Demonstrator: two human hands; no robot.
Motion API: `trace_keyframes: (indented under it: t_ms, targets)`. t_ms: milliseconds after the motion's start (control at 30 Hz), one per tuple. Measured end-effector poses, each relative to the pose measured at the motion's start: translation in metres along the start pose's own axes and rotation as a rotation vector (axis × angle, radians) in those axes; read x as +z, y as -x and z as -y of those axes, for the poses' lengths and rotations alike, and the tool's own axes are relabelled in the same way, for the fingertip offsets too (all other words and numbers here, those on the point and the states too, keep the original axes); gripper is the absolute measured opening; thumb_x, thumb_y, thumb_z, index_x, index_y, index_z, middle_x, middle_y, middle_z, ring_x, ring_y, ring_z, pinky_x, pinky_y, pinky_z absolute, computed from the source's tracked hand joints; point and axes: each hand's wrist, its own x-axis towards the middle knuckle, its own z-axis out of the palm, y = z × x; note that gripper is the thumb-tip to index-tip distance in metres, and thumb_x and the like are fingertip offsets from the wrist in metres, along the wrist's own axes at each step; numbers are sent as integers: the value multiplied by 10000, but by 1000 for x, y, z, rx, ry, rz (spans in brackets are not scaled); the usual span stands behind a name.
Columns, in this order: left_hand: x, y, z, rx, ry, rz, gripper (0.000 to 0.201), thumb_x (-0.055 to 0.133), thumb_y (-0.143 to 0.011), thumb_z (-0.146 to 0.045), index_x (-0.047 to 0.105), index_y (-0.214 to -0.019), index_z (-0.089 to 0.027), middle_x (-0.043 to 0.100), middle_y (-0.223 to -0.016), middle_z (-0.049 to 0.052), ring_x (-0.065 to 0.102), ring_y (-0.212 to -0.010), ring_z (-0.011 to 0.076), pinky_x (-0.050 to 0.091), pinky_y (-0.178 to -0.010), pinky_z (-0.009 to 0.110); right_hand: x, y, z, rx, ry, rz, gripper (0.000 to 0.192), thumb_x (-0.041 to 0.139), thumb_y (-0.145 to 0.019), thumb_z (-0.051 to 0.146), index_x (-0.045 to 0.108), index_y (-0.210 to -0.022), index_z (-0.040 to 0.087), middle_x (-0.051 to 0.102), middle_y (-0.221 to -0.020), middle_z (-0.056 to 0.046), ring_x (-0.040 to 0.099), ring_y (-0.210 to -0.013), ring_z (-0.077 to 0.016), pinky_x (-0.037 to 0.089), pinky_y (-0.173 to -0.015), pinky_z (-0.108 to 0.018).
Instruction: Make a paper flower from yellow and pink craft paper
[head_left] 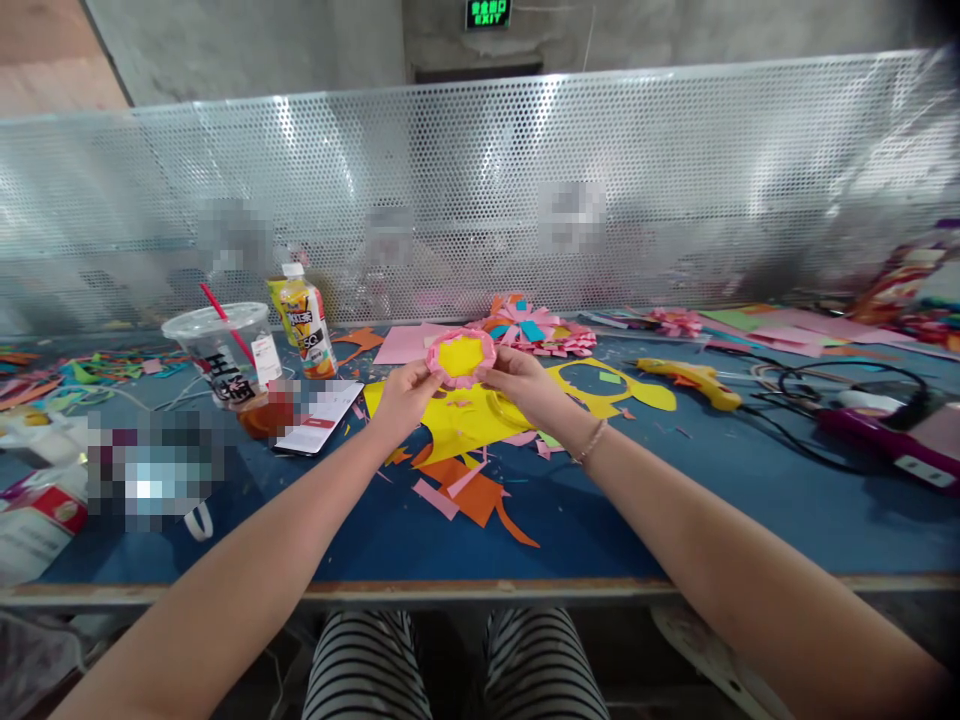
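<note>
Left hand (405, 392) and right hand (521, 385) each pinch the paper flower (460, 357); press its pink rim evenly between them.

Blurred patches on the mesh screen (480, 190) and beside the cup (225, 350).

Bare forearms, thin bracelet (591, 441) on right wrist, black-and-white striped trousers (457, 665)

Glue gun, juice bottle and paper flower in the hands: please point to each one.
Glue gun (694, 377), head view, on its yellow body.
Juice bottle (304, 322), head view, on its label.
Paper flower (460, 356), head view, on its yellow centre.
</note>
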Motion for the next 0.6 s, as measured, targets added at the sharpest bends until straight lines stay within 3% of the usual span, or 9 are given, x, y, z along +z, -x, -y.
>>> trace_keyframes:
  t_ms: [233, 400, 600]
  targets:
    - [3, -3, 6, -87, 72, -79, 159, 560, -685, -286, 603, -692, -133, 624, -602, 8, 578, -563, 108, 485, -599, 236, 11, 4, -4, 112, 74, 27, 353, 688, -637, 368, 600, -905, 156, 648, -884, -60, 597, -735, -144, 485, -673, -278]
    - [6, -3, 2, -94, 81, -31, 107, 589, -642, -244, 587, -645, -136, 604, -567, -4, 560, -537, 103, 470, -582, 232, 14, 5, 0, 112, 158, 48, 348, 695, -619, 339, 628, -900, 145, 668, -873, -63, 616, -772, -175, 489, -697, -291]
    - [8, -2, 2, -147, 151, 0, 163, 612, -630, -287, 596, -684, -134, 599, -620, 0, 556, -552, 101, 482, -608, 249, 11, 4, -1, 106, 244, -18, 296, 672, -620, 276, 635, -876, 133, 672, -842, -56, 618, -737, -172, 487, -662, -287]
